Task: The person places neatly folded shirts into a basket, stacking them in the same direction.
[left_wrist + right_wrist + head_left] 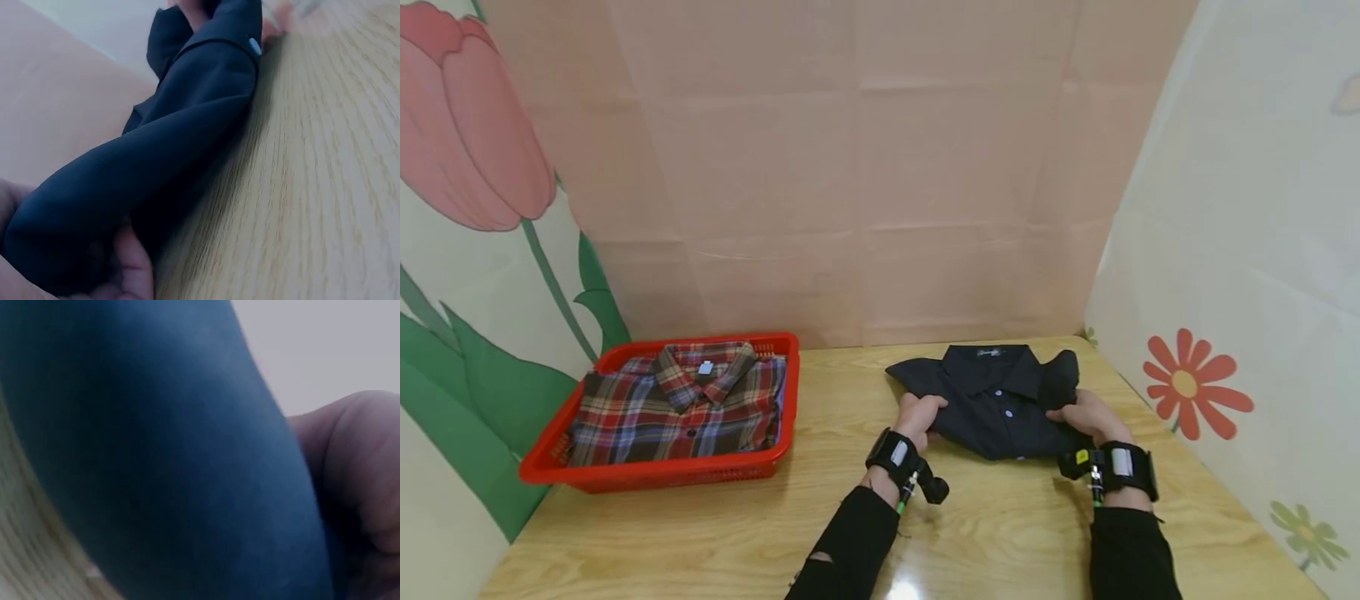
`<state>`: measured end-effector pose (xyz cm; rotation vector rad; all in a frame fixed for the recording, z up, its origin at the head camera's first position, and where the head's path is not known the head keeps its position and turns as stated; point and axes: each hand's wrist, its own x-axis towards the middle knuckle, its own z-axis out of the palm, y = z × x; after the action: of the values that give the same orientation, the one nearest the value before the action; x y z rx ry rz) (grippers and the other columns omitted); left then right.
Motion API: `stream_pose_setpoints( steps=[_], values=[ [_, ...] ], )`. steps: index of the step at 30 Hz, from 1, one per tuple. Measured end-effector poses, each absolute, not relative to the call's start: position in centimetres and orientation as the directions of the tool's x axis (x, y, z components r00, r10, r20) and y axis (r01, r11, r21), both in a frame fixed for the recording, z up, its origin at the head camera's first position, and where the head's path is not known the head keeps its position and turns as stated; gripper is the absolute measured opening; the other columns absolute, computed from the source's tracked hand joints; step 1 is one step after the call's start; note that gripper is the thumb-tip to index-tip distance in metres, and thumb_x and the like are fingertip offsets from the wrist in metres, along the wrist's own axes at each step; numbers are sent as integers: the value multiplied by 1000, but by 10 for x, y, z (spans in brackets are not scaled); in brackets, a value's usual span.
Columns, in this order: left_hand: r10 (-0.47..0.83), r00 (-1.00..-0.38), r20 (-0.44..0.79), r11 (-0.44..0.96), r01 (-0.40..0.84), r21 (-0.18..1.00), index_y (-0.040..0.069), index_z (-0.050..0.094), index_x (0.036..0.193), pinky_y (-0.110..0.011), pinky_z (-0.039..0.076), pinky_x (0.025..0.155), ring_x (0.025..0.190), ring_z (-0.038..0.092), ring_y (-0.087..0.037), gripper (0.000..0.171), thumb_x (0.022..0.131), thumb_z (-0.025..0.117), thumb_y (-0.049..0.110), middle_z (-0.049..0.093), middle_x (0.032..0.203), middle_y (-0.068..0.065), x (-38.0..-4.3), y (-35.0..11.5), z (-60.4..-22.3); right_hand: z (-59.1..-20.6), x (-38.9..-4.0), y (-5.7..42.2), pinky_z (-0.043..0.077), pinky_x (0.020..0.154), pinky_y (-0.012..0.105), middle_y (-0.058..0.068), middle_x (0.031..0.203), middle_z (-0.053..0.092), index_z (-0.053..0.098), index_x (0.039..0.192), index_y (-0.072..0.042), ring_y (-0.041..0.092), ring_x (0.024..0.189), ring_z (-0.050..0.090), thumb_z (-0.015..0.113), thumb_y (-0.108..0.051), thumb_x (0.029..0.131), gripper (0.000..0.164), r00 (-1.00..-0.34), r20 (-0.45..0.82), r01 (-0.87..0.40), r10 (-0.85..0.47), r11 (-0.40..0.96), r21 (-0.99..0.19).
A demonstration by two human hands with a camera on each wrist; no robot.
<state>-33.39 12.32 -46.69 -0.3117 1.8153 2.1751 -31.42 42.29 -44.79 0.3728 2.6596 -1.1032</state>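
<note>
A black button-up shirt (977, 408), folded short with its collar toward the back, is on the right part of the table. My left hand (917, 417) grips its left edge, thumb on top. In the left wrist view, fingers (132, 265) show curled under the dark cloth (125, 175). At the opposite side my right hand (1092, 417) holds the shirt's right edge, its thumb over the fabric. A bulging fold of the shirt (169, 456) fills most of the right wrist view and hides most of that hand's fingers.
On the left of the wooden table (700, 533) stands a red plastic basket (662, 477) with a folded plaid shirt (677, 417) in it. A tan sheet (850, 183) hangs behind the table, and a flower-patterned wall (1240, 275) borders the right side.
</note>
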Motion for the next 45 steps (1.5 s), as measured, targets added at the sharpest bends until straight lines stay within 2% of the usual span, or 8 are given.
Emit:
stream_pose_setpoints(
  steps=[5,8,12,16,22,29,37,45],
  values=[
    [110,-924,-365,-139,-378,915,-1,37,139,-32,51,66,94,62,-27,73,76,71,8,53,118,-13,-336,116,-470,-443,-315,420,21,109,70,43,152,-1,-10,147,16,61,139,7,59,-38,96,102,-940,-315,321,131,652,-687],
    [142,-924,-356,-112,-372,921,-1,33,144,-30,49,65,93,62,-25,79,74,70,8,53,119,-12,-335,109,-470,-442,-315,417,20,110,69,41,154,3,-7,149,14,59,140,10,57,-38,97,98,-951,-288,292,110,627,-723],
    [182,-931,-316,-111,-339,934,-3,32,145,-37,55,74,98,64,-28,76,77,64,5,53,125,-16,-334,99,-470,-441,-317,409,16,113,68,39,155,3,-5,150,13,57,142,10,57,-38,97,97,-961,-262,261,90,607,-751],
    [225,-931,-287,-109,-317,942,-2,28,147,-42,55,84,107,63,-32,74,80,57,2,48,133,-19,-336,90,-470,-439,-320,400,15,113,67,37,156,4,-4,151,12,55,143,9,58,-36,97,95,-969,-234,231,75,598,-768],
    [282,-925,-255,-130,-300,945,-1,26,148,-37,53,84,108,61,-29,69,85,53,1,48,132,-17,-336,81,-465,-434,-323,390,10,114,67,36,157,-2,-9,151,9,55,144,2,59,-35,97,97,-976,-207,205,65,597,-776],
    [310,-928,-207,-151,-263,953,1,39,139,-34,53,86,106,63,-25,56,85,53,0,55,128,-13,-332,71,-454,-429,-322,381,10,114,68,35,157,-5,-11,151,9,55,144,1,57,-38,98,98,-975,-211,212,73,603,-769],
    [294,-942,-163,-178,-221,959,6,37,145,-36,52,90,110,62,-27,62,85,52,0,55,133,-14,-326,57,-442,-419,-322,365,12,114,68,34,158,-2,-8,152,8,54,144,4,58,-41,97,99,-983,-177,173,54,603,-779],
    [284,-950,-130,-202,-192,961,9,28,152,-41,46,102,121,56,-29,70,87,51,-1,48,142,-14,-318,41,-432,-416,-323,350,11,115,66,33,159,-1,-8,153,6,52,146,4,61,-38,96,99,-987,-156,152,42,574,-805]
  ],
)
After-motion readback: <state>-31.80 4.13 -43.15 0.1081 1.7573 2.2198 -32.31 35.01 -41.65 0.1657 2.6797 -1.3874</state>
